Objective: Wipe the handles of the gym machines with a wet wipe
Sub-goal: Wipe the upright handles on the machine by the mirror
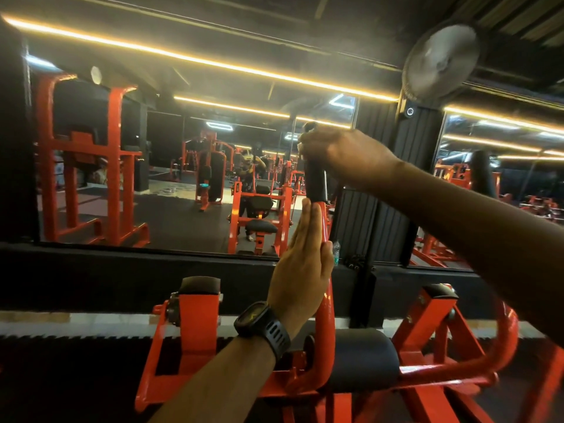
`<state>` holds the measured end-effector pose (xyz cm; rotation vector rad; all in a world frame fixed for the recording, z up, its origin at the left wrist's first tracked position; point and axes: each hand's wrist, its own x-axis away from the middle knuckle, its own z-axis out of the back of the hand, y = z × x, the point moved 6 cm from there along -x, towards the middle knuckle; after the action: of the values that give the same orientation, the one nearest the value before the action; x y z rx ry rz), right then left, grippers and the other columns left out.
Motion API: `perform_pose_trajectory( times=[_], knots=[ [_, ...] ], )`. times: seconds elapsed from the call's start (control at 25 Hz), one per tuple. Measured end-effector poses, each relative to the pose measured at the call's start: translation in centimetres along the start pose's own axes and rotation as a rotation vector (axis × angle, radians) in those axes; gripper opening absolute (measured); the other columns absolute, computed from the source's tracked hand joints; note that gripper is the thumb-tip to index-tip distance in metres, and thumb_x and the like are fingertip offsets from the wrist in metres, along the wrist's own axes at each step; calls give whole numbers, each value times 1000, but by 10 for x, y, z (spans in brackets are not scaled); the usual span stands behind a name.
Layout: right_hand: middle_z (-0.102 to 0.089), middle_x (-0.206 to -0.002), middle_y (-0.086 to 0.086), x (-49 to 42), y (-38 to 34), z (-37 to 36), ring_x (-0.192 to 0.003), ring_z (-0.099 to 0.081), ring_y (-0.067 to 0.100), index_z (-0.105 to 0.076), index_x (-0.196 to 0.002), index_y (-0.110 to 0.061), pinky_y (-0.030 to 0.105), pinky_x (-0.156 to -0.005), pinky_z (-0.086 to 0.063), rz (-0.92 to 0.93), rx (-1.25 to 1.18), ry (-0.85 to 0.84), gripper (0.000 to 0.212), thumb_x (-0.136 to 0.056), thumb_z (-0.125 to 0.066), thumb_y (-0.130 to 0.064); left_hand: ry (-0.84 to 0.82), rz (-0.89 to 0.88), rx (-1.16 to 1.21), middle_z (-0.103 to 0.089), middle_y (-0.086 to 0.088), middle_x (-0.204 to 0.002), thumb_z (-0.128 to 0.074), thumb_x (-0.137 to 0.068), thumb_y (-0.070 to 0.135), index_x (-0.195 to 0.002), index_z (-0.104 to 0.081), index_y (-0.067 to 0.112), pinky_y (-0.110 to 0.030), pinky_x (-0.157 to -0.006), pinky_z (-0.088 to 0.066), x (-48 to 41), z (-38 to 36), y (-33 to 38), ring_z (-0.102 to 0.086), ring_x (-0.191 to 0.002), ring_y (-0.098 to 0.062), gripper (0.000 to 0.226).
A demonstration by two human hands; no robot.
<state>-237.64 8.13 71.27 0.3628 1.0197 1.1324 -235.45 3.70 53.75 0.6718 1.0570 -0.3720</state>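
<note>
An orange machine arm (328, 303) rises in front of me and ends in a black foam handle (316, 184). My right hand (345, 157) is closed around the upper part of that handle; a small pale bit of wet wipe (300, 146) shows at its fingers. My left hand (300, 270), with a black watch on the wrist, rests against the orange tube just below the foam grip, fingers straight and thumb behind the tube.
The machine's black seat pad (363, 355) and two orange uprights with black pads (200, 303) (436, 303) stand below. A wall mirror (183, 166) ahead reflects other orange machines. A wall fan (441, 61) hangs upper right. A water bottle (336, 251) stands on the ledge.
</note>
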Motion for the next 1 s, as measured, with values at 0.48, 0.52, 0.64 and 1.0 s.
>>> perform_pose_trajectory(
  times=[0.48, 0.52, 0.64, 1.0],
  knots=[
    [-56, -135, 10, -39, 5, -13, -120, -57, 21, -56, -131, -12, 32, -98, -51, -231, -14, -8, 36, -98, -59, -23, 8, 1, 7, 15, 16, -161, -17, -102, 48, -147, 23, 44, -30, -114, -37, 0, 2, 4, -16, -150, -12, 60],
    [-57, -132, 11, -41, 8, -12, -117, -59, 21, -56, -130, -10, 32, -96, -53, -274, -3, 9, 34, -97, -59, -17, 13, 1, 10, 15, 15, -161, -17, -102, 47, -148, 22, 43, -33, -113, -41, -1, 2, 5, -18, -150, -14, 60],
    [-56, -135, 13, -43, 2, -15, -120, -57, 23, -53, -134, -7, 34, -98, -51, -303, 40, -18, 39, -96, -58, -8, 15, -5, 18, 16, 16, -161, -17, -102, 46, -145, 27, 49, -34, -114, -41, 0, 2, 5, -16, -151, -14, 62],
    [-47, -150, 12, -20, 15, -10, -137, -47, 25, -51, -141, -12, 43, -112, -42, -180, 11, -7, 51, -92, -60, -1, -9, 6, -3, 20, 17, -161, -12, -100, 54, -148, 25, 42, -12, -110, -23, 0, 0, 2, -8, -149, -7, 62]
  ],
)
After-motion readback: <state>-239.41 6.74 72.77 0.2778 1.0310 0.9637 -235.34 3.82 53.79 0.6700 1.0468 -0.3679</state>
